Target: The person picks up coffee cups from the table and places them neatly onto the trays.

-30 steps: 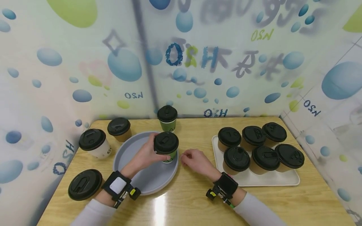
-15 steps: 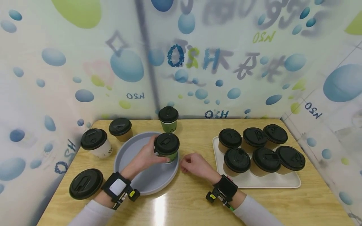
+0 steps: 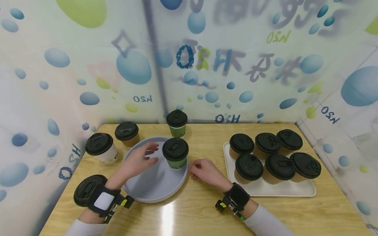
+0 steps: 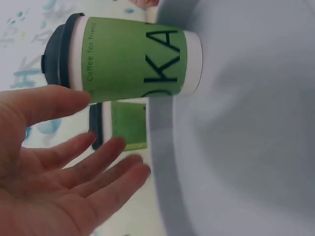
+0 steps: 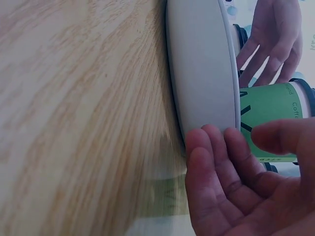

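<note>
A green paper coffee cup (image 3: 176, 154) with a black lid stands upright inside the round grey tray (image 3: 153, 197), near its right rim. My left hand (image 3: 138, 160) is over the tray, left of the cup, fingers spread and holding nothing. In the left wrist view the thumb overlaps the edge of the green cup (image 4: 133, 59), the other fingers relaxed below it. My right hand (image 3: 208, 172) rests by the tray's right rim with loosely curled fingers and nothing in them. The right wrist view shows its fingertips (image 5: 197, 135) right at the tray's outer wall (image 5: 204, 64).
Another green cup (image 3: 178, 124) stands behind the tray. On the left are a brown cup (image 3: 128, 135), a white cup (image 3: 103, 149) and a black-lidded cup (image 3: 87, 188) partly behind my left wrist. A white rectangular tray (image 3: 283, 190) on the right holds several brown lidded cups (image 3: 273, 172).
My left hand has let go of the green cup and drawn back to the left, its fingers spreading. The cup stays in the grey tray. The right hand has hardly moved.
</note>
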Tool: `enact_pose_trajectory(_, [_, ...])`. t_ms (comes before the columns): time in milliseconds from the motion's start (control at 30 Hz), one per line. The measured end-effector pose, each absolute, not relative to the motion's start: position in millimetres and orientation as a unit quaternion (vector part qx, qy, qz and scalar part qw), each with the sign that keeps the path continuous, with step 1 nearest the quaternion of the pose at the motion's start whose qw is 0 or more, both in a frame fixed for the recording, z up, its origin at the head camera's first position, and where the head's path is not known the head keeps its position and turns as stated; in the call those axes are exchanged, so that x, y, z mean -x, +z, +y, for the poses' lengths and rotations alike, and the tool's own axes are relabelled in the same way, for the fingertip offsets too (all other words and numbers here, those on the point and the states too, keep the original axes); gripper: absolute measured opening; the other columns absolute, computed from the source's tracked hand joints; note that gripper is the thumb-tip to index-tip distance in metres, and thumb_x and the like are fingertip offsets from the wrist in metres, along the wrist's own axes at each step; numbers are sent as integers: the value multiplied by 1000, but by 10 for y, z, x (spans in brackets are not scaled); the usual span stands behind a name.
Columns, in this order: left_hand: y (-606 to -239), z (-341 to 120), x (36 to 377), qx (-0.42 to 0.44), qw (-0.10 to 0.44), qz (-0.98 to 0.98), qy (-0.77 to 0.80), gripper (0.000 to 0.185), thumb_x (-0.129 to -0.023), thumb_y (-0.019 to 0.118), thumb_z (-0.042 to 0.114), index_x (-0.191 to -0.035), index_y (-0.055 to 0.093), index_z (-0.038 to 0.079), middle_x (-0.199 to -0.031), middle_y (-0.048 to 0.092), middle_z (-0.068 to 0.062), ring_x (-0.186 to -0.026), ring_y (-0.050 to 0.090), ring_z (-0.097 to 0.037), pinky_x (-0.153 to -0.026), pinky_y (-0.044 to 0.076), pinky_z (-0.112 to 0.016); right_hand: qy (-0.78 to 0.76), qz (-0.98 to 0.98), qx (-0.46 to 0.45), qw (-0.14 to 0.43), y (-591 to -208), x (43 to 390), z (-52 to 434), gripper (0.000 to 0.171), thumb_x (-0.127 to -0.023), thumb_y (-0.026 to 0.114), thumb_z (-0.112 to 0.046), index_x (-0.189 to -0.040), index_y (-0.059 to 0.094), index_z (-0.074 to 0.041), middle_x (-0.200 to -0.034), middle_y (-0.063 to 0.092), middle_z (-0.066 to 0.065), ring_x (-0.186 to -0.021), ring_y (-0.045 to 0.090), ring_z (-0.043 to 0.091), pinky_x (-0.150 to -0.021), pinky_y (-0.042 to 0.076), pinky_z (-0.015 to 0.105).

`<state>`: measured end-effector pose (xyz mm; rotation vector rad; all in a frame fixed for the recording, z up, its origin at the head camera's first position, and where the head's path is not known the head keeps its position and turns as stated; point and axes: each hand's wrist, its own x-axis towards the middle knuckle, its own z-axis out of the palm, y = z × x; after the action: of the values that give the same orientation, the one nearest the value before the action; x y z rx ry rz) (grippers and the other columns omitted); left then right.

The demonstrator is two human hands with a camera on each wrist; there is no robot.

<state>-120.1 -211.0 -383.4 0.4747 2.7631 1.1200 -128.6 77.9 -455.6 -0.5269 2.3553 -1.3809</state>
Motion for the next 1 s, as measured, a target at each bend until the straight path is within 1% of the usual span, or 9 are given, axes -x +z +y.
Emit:
enact_pose_trajectory(67, [-3826, -2136, 1147, -164, 42, 923, 345, 28, -97, 68, 9, -123, 66, -2, -117, 71, -17, -111, 69, -37, -92, 57, -48, -490, 833, 185, 179, -4556, 1290, 776, 26, -102, 57, -18, -87, 72, -2, -79, 69, 5, -73, 67, 17, -64, 51, 26])
enact_pose_trajectory(133, [-3828, -2150, 1082, -177, 42, 931, 318, 13, -97, 70, 10, -107, 72, 3, -103, 74, -7, -99, 72, -27, -83, 59, -42, -493, 832, 181, 178, -4553, 1295, 781, 26, -102, 57, -19, -88, 72, -2, -80, 69, 5, -73, 67, 17, -64, 51, 26])
enact_pose_trajectory(200, [-3834, -2141, 1008, -198, 56, 934, 291, 6, -96, 71, 11, -98, 75, 8, -93, 73, 2, -89, 70, -16, -76, 58, -35, -497, 832, 172, 174, -4554, 1308, 791, 26, -102, 56, -19, -89, 72, -2, -80, 69, 6, -73, 67, 17, -64, 51, 27])
enact_pose_trajectory(267, [-3845, -2100, 935, -221, 78, 933, 272, 5, -95, 72, 14, -93, 77, 12, -87, 72, 8, -82, 66, -9, -72, 55, -30, -504, 833, 162, 160, -4559, 1329, 807, 25, -103, 57, -19, -92, 72, -1, -81, 70, 7, -73, 68, 18, -65, 52, 27])
enact_pose_trajectory(433, [-3925, -1939, 789, -283, 131, 912, 268, 9, -89, 79, 20, -93, 79, 12, -84, 71, 10, -77, 63, -3, -69, 52, -25, -536, 827, 126, 115, -4548, 1399, 826, 24, -103, 58, -17, -99, 71, 3, -83, 71, 10, -74, 69, 21, -67, 56, 30])
enact_pose_trajectory(567, [-4007, -1833, 712, -305, 155, 900, 270, 14, -83, 84, 17, -95, 77, 14, -86, 70, 11, -78, 61, -3, -70, 52, -26, -566, 814, 95, 86, -4534, 1480, 798, 24, -105, 57, -16, -106, 69, 5, -83, 71, 7, -76, 69, 20, -69, 58, 32])
enact_pose_trajectory(667, [-4064, -1777, 687, -308, 152, 899, 272, 17, -80, 85, 9, -92, 74, 16, -84, 67, 12, -77, 59, -3, -70, 51, -25, -596, 797, 70, 63, -4521, 1559, 762, 26, -105, 57, -17, -112, 68, 6, -85, 71, 9, -78, 70, 20, -72, 59, 34])
enact_pose_trajectory(767, [-4120, -1732, 677, -306, 142, 899, 280, 18, -79, 82, 3, -90, 73, 15, -81, 66, 11, -75, 58, -2, -68, 50, -24, -618, 784, 47, 36, -4509, 1649, 721, 29, -106, 56, -18, -117, 66, 6, -90, 71, 10, -81, 70, 19, -75, 59, 35])
enact_pose_trajectory(1000, [-4194, -1644, 667, -293, 117, 905, 284, 16, -79, 80, -1, -89, 74, 10, -78, 67, 7, -69, 59, -2, -63, 51, -24, -632, 774, 19, -25, -4529, 1909, 555, 25, -104, 56, -15, -116, 67, 4, -96, 72, 13, -85, 69, 19, -74, 58, 31])
